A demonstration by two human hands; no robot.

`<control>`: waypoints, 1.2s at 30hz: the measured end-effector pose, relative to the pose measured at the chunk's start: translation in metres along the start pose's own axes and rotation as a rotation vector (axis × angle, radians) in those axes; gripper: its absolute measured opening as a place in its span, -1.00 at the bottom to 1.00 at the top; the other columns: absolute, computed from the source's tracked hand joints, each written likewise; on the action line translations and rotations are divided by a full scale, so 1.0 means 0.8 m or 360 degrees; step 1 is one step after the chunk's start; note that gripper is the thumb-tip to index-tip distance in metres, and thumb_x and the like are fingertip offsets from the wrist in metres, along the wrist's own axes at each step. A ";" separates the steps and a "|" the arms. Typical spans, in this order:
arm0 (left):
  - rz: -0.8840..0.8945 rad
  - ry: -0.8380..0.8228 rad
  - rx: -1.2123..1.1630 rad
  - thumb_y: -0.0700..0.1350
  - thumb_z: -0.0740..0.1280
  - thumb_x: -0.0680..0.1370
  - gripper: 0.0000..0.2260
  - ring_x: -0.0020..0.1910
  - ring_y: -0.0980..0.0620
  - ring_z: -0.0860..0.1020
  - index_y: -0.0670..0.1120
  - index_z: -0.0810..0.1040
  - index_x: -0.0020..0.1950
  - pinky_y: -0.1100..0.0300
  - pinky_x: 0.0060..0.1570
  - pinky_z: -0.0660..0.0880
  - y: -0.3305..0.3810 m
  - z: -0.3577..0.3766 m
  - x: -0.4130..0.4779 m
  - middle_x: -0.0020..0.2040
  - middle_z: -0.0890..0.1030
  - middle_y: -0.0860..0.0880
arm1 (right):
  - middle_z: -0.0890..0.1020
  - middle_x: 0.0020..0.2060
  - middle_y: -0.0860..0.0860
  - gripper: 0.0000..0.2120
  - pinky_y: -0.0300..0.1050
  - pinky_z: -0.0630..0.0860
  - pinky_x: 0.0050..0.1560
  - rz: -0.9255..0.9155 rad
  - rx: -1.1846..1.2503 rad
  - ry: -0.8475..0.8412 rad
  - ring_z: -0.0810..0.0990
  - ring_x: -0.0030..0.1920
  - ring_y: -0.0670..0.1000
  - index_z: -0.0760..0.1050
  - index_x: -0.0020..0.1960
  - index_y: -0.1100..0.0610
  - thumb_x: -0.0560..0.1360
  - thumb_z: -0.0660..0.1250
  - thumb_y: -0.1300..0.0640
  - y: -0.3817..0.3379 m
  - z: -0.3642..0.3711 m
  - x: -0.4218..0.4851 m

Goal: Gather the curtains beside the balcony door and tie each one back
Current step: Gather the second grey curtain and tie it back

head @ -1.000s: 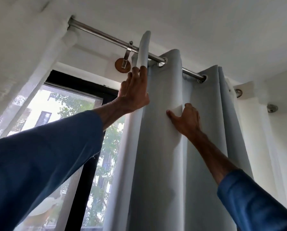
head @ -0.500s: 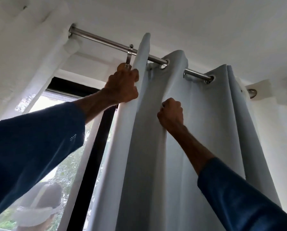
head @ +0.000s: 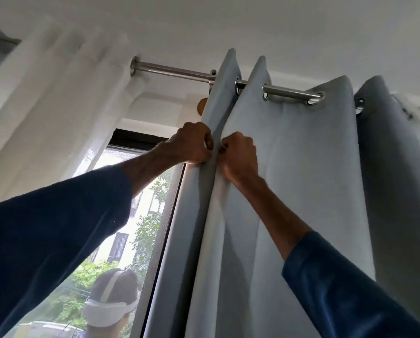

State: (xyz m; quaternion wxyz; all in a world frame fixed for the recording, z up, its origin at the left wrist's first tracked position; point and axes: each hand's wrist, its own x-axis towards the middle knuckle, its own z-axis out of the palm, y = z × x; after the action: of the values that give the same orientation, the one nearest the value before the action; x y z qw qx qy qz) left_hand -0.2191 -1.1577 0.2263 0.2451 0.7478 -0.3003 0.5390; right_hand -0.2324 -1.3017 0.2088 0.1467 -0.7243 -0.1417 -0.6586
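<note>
Fabric takes up the right half of the frame: the grey eyelet curtain (head: 301, 179) hangs from the steel curtain rod (head: 177, 72) in deep folds, its leading edge near the centre, beside the dark frame of the balcony door (head: 140, 140). We see the left hand (head: 194, 145) fisted round the outermost fold and the right hand (head: 239, 154) fisted on the next one. The two are almost knuckle to knuckle mid-frame, not far beneath the eyelets (head: 265, 93). A white sheer curtain (head: 57, 98) hangs bunched in the upper left.

We judge the grey cloth thick, soft and fairly heavy. It will drape and sag rather than hold a shape, and its metal rings should slide along the rod if drawn sideways, not downward. We would grasp whole pleats, as here, then for tying take hold lower down, where the bundle can be circled. No tie-back is in view.
</note>
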 end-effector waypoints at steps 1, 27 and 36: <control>0.0012 -0.0003 -0.0003 -0.19 0.45 0.35 -0.87 -0.05 -0.01 0.64 -0.02 0.68 -0.13 0.18 -0.04 0.57 0.005 0.006 -0.003 -0.02 0.67 -0.03 | 0.52 -0.36 0.09 -0.70 -0.14 0.31 -0.35 0.0017 0.0011 0.0030 0.54 -0.33 0.08 0.31 -0.39 0.08 0.47 0.27 0.29 0.007 -0.007 -0.007; -0.0402 0.0082 0.0043 -0.11 0.43 0.45 -0.68 0.20 -0.28 0.56 -0.18 0.53 0.16 0.09 -0.10 0.39 0.078 0.080 -0.070 0.17 0.60 -0.21 | 0.59 -0.15 0.03 -0.80 -0.05 0.39 -0.18 -0.0518 -0.0565 -0.0463 0.61 -0.10 0.15 0.45 -0.16 0.10 0.57 0.28 0.01 0.039 -0.054 -0.165; -0.0338 0.0184 0.0079 -0.03 0.25 0.62 -0.72 0.17 -0.36 0.55 -0.25 0.54 0.08 0.05 -0.05 0.39 0.043 0.092 -0.071 0.15 0.60 -0.29 | 0.52 0.25 0.21 -0.55 0.14 0.45 0.28 -0.0007 -0.0768 0.0185 0.43 0.30 0.27 0.55 0.22 0.22 0.46 0.43 -0.04 0.155 -0.146 -0.096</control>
State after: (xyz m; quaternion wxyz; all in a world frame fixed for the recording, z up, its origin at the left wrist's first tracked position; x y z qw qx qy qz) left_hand -0.2088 -1.2222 0.1520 0.2991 0.7489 -0.1912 0.5596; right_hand -0.2965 -1.4632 0.1397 -0.0241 -0.6989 0.0270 -0.7143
